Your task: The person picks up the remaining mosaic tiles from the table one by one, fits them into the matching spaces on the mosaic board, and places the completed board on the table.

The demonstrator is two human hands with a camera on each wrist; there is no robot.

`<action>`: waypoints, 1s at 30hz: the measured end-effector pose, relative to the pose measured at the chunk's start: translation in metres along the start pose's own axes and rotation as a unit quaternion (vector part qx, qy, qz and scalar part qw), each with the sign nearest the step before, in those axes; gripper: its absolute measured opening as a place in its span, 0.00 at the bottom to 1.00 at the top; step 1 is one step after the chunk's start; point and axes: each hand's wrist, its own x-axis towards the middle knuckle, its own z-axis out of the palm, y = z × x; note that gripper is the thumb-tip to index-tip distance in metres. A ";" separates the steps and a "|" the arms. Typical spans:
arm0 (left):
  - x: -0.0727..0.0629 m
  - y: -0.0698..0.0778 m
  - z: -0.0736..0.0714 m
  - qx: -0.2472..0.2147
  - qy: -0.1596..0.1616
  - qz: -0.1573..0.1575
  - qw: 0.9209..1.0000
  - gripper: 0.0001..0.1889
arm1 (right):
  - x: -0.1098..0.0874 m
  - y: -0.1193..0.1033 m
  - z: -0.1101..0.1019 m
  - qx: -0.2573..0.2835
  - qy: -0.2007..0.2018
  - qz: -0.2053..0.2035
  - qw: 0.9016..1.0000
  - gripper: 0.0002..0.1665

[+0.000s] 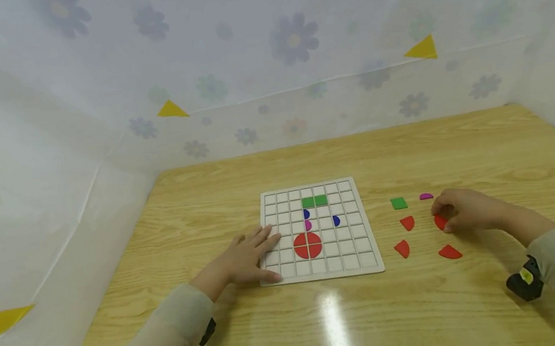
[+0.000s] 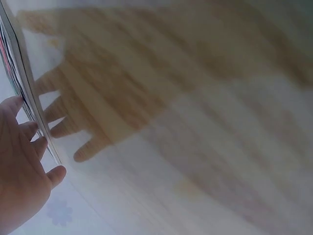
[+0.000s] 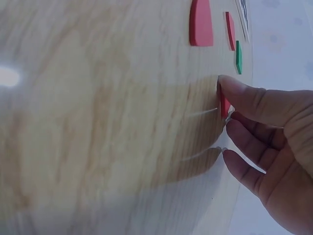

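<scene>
A white grid board (image 1: 349,262) lies on the table. On it are two green squares (image 1: 314,201), blue half-circles (image 1: 336,221), a magenta half-circle (image 1: 308,225) and a red circle (image 1: 308,245) made of quarter pieces. My left hand (image 1: 248,256) rests on the board's left edge, fingers spread; the left wrist view shows its fingers along the board's rim (image 2: 29,93). To the right of the board, my right hand (image 1: 474,210) pinches a red quarter-circle piece (image 1: 440,222) between thumb and fingers at the tabletop. In the right wrist view that piece (image 3: 224,104) is partly covered by the thumb.
Between the board and my right hand lie a green piece (image 1: 399,203), a magenta half-circle (image 1: 426,196) and loose red quarter pieces, one (image 1: 407,223) near the green piece, another (image 1: 450,252) nearer me. A white flowered curtain (image 1: 260,112) borders the wooden table (image 1: 236,172).
</scene>
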 end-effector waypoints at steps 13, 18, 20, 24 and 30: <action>-0.002 0.003 -0.001 -0.023 0.009 0.001 1.000 0.46 | 0.004 0.007 0.005 0.022 -0.010 0.021 0.999 0.15; -0.002 0.003 -0.001 -0.023 0.008 0.001 1.000 0.45 | 0.005 0.004 0.006 0.028 -0.008 0.022 0.999 0.15; -0.002 0.003 -0.001 -0.024 0.006 -0.001 1.000 0.45 | 0.005 0.003 0.006 0.028 -0.007 0.023 0.999 0.14; -0.001 0.003 0.000 -0.028 0.003 -0.002 1.000 0.45 | 0.004 0.001 0.007 0.027 -0.007 0.028 0.999 0.12; -0.001 0.003 -0.001 -0.034 -0.002 -0.006 0.999 0.45 | 0.005 0.000 0.007 0.031 -0.010 0.033 0.999 0.12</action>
